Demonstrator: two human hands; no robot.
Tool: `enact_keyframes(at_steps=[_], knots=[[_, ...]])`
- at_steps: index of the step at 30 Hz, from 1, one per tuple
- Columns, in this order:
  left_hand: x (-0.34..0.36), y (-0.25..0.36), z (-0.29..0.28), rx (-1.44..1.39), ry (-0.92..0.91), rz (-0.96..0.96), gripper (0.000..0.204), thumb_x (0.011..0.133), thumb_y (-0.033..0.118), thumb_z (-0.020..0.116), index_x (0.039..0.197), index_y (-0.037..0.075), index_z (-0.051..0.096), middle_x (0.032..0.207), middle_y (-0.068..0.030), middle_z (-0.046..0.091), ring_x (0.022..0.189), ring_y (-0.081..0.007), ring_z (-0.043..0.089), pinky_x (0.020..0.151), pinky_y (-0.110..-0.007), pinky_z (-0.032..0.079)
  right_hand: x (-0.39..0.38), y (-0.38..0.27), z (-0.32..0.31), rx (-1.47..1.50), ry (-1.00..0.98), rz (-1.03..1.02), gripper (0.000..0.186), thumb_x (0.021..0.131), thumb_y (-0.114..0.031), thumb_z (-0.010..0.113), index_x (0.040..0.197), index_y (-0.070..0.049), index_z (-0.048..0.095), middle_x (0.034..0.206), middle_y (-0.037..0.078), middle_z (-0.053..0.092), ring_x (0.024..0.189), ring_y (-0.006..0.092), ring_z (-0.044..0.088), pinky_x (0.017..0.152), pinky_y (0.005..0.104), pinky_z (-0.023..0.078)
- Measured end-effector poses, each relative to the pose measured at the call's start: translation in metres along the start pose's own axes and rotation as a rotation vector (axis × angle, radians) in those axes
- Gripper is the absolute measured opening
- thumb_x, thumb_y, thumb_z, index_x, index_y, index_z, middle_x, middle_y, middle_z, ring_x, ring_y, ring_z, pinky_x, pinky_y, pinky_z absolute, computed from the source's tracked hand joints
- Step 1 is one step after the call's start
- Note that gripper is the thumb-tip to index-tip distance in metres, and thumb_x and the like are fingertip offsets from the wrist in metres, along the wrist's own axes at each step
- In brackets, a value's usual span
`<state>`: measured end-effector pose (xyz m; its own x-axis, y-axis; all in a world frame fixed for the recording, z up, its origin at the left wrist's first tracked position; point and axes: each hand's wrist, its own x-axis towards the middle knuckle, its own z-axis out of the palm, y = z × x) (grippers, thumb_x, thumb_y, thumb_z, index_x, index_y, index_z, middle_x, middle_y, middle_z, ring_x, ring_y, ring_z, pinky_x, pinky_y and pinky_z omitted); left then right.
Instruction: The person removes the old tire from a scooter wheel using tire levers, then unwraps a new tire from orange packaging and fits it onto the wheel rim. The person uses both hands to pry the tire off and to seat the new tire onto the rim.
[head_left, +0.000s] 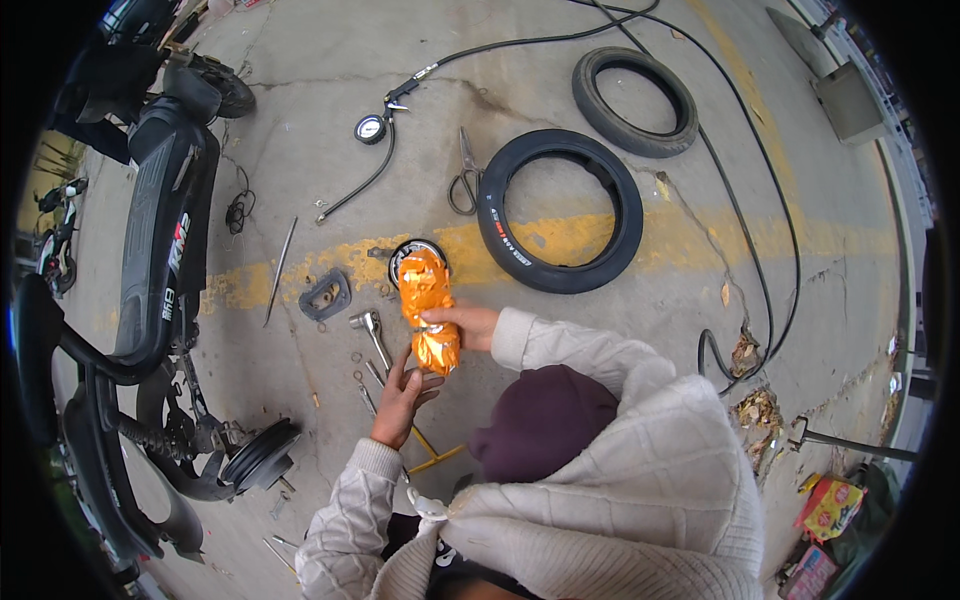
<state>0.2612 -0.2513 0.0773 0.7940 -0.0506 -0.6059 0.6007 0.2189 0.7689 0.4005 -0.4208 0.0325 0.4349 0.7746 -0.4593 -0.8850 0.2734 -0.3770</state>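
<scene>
An orange foil-wrapped packet (426,285), crumpled and pinched in near its lower part, is held up over the ground. My right hand (468,326) grips it from the right side, thumb lying across the foil. Just below the packet's lower end is my left hand (402,402), fingers apart; whether they touch the foil I cannot tell. Partly hidden behind the packet's top lies a round metal-rimmed part (400,262). A ratchet wrench (372,338) and a yellow-handled T-shaped tool (424,444) lie near my left hand.
A black tyre (500,236) and a worn tyre (590,100) lie ahead to the right. Scissors (464,185), an air hose gauge (370,128), a pry bar (281,270) and a pedal-shaped part (326,294) are on the concrete. A scooter (160,240) stands left, its wheel hub (262,452) exposed.
</scene>
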Motion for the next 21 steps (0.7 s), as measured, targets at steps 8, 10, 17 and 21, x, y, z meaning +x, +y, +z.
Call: enact_keyframes(at_steps=[8, 10, 17, 21], knots=[[0.010, -0.016, -0.038, 0.136, 0.025, -0.175, 0.051, 0.100, 0.035, 0.054, 0.136, 0.000, 0.047, 0.109, -0.0132, 0.064, 0.097, -0.0233, 0.066, 0.083, -0.033, 0.052, -0.046, -0.165, -0.115, -0.525, 0.651, -0.631, 0.098, 0.080, -0.046, 0.077, 0.145, 0.009, 0.029, 0.144, 0.026, 0.042, 0.134, 0.0357, 0.043, 0.108, 0.0460, 0.038], [0.013, -0.021, -0.035, 0.179, 0.040, -0.197, 0.049, 0.100, 0.034, 0.054, 0.135, 0.000, 0.048, 0.109, -0.0131, 0.064, 0.097, -0.0231, 0.066, 0.083, -0.033, 0.052, -0.030, -0.152, -0.128, -0.915, 0.854, -0.462, 0.096, 0.075, -0.047, 0.080, 0.139, 0.011, 0.039, 0.136, 0.030, 0.049, 0.127, 0.0388, 0.051, 0.106, 0.0403, 0.041], [0.030, -0.003, -0.030, 0.169, 0.026, -0.104, 0.048, 0.100, 0.031, 0.055, 0.132, -0.004, 0.050, 0.109, -0.0134, 0.064, 0.095, -0.0224, 0.067, 0.084, -0.032, 0.052, 0.017, -0.119, -0.117, -0.949, 0.879, -0.365, 0.068, 0.070, -0.030, 0.084, 0.118, 0.011, 0.059, 0.113, 0.026, 0.066, 0.102, 0.0334, 0.065, 0.088, 0.0376, 0.050], [0.026, 0.040, -0.028, 0.188, 0.171, 0.080, 0.051, 0.098, 0.034, 0.057, 0.133, -0.003, 0.049, 0.112, -0.0130, 0.063, 0.097, -0.0221, 0.066, 0.086, -0.033, 0.051, -0.065, -0.178, -0.056, -0.416, 0.358, -0.633, 0.038, 0.089, -0.012, 0.070, 0.117, 0.010, 0.057, 0.106, 0.014, 0.067, 0.094, 0.0204, 0.066, 0.084, 0.0313, 0.053]])
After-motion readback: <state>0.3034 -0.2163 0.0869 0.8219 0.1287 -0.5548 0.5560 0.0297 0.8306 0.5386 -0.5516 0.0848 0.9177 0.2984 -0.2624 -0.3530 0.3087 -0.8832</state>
